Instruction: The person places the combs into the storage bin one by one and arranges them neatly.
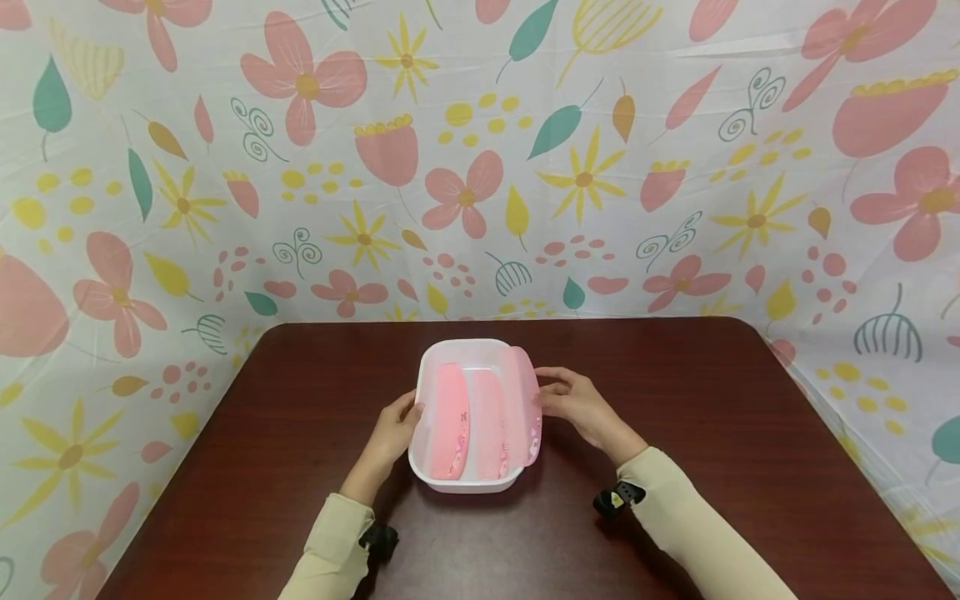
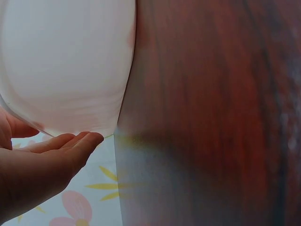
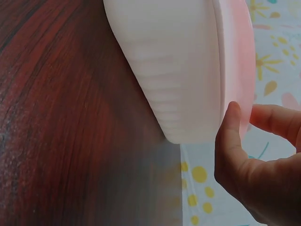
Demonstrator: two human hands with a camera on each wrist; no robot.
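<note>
A white plastic basin (image 1: 468, 486) stands on the table, seen from outside in both wrist views. Inside lie two curved pink pieces: a deeper pink strip (image 1: 450, 417) on the left and a paler strip (image 1: 489, 417) beside it, both with small printed decorations at the near end. A third curved pink piece (image 1: 522, 400) leans over the basin's right rim. My left hand (image 1: 393, 429) grips the left side, its thumb at the rim and fingers along the outer wall. With thumb and a finger, my right hand (image 1: 585, 408) pinches the pink piece at the right rim.
The dark reddish-brown table (image 1: 315, 375) extends around the basin. A white cloth (image 1: 480, 275) printed with flowers and leaves hangs behind it and along both sides. Black straps (image 1: 618, 498) with small devices sit at both wrists, over light sleeves.
</note>
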